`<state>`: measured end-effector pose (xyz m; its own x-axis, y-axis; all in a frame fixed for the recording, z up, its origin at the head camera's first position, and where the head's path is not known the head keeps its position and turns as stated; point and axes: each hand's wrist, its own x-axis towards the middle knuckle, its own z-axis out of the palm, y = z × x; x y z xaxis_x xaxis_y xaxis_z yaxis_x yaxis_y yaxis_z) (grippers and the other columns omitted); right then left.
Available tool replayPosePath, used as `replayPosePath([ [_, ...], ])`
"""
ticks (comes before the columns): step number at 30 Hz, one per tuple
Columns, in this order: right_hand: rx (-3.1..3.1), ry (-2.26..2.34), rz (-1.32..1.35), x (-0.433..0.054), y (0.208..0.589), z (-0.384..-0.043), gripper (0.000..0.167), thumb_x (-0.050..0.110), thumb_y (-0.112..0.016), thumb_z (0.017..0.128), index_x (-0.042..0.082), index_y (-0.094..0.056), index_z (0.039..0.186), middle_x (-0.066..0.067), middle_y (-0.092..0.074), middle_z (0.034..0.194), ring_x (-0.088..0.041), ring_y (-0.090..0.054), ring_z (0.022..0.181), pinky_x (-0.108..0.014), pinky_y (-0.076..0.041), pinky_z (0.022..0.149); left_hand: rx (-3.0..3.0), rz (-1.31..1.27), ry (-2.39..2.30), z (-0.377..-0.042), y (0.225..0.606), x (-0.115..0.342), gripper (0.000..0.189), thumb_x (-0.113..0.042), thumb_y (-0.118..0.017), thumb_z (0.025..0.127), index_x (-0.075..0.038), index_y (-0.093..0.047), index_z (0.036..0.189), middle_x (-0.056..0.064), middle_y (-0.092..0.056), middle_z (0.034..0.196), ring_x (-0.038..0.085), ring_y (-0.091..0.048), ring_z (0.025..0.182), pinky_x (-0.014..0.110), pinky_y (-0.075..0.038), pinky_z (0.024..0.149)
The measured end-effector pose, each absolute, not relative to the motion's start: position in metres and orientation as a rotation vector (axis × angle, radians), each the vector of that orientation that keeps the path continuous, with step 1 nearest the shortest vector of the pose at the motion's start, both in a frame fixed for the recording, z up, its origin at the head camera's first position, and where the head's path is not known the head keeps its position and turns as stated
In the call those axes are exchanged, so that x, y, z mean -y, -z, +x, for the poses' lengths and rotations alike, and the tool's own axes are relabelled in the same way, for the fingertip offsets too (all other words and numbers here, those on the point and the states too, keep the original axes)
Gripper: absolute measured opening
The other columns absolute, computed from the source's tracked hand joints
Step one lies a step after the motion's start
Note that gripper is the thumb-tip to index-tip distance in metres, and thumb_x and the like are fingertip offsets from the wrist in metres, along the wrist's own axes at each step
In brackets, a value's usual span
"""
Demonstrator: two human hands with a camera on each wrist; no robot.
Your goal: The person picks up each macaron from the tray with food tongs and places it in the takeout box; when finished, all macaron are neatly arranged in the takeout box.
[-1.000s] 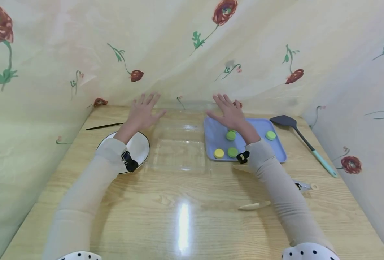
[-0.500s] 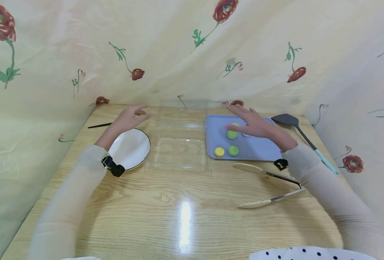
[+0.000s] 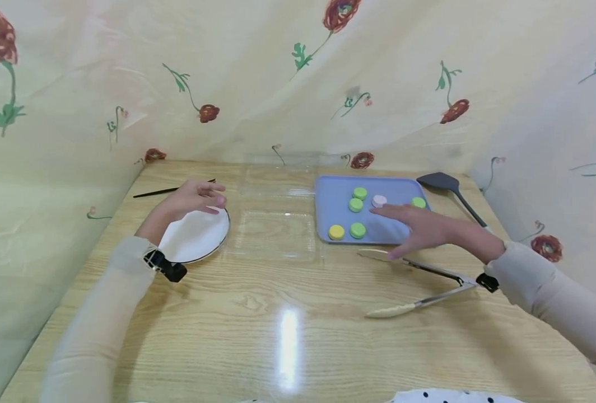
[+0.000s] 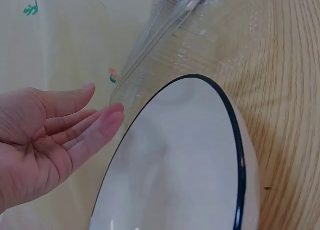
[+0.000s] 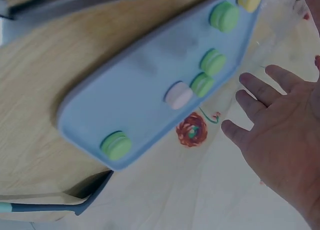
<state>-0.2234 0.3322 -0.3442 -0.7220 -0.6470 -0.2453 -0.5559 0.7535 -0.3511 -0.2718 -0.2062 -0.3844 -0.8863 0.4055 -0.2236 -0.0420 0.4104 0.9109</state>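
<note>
My left hand (image 3: 192,198), fingers loosely bent and holding nothing, hovers over the far side of a white plate (image 3: 192,238) with a dark rim. The left wrist view shows this hand beside the rim. On the right, my right hand (image 3: 424,224) is held out with straight, spread fingers over the front of a blue tray (image 3: 333,196). Green macarons, a yellow macaron (image 3: 336,232) and a pale pink macaron (image 3: 379,201) lie on it. Below this hand, spread tongs (image 3: 391,311) with cream tips lie on the table, their upper arm partly covered by the thumb.
Between plate and tray stands a clear plastic box (image 3: 278,254), its lid raised at the back. A thin black fork (image 3: 157,193) lies behind the plate. Right of the tray is a spatula (image 3: 441,182) with a dark head. A flowered cloth (image 3: 257,84) hangs behind the table.
Both hands have moved apart and toward the body from above the back of the table. The left drew back over the plate; the right swung right, uncovering macarons and the tongs.
</note>
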Motion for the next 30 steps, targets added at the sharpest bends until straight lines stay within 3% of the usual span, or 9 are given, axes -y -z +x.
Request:
replayPosePath([
  [7,-2.478,0.356,-0.918,-0.346,0.344,-0.198,0.120,0.051,-0.095,0.062,0.001,-0.037,0.156,-0.034,-0.035,0.157,-0.058,-0.028,0.145,-0.076,-0.033,0.112,-2.163,0.282,-1.541,-0.272,0.387,0.206,0.056,-0.005,-0.062,0.101,0.010,-0.039,0.150,0.034,-0.054,0.140,0.014,-0.072,0.103,0.041,-0.060,0.100],
  [14,-2.473,0.272,-0.918,-0.362,0.350,-0.181,0.138,0.057,-0.096,0.047,0.000,-0.034,0.157,-0.032,-0.035,0.158,-0.059,-0.033,0.142,-0.073,-0.040,0.107,-2.136,0.268,-1.596,-0.272,0.390,0.208,0.054,-0.001,-0.065,0.098,0.014,-0.044,0.146,0.022,-0.068,0.125,0.010,-0.073,0.095,0.035,-0.064,0.091],
  [19,-2.506,0.214,-0.916,-0.368,0.362,-0.172,0.140,0.056,-0.097,0.046,0.003,-0.032,0.158,-0.029,-0.036,0.158,-0.056,-0.037,0.139,-0.071,-0.043,0.107,-2.132,0.256,-1.600,-0.271,0.392,0.206,0.056,0.001,-0.068,0.096,0.014,-0.045,0.144,0.010,-0.072,0.112,0.010,-0.073,0.092,0.033,-0.065,0.087],
  [30,-2.582,0.285,-0.890,-0.370,0.378,-0.172,0.119,0.060,-0.094,0.059,0.000,-0.045,0.150,-0.014,-0.058,0.139,-0.036,-0.057,0.127,-0.055,-0.054,0.101,-2.097,0.204,-1.616,-0.272,0.402,0.199,0.055,0.004,-0.067,0.095,0.013,-0.045,0.145,0.016,-0.073,0.111,0.012,-0.074,0.091,0.033,-0.065,0.088],
])
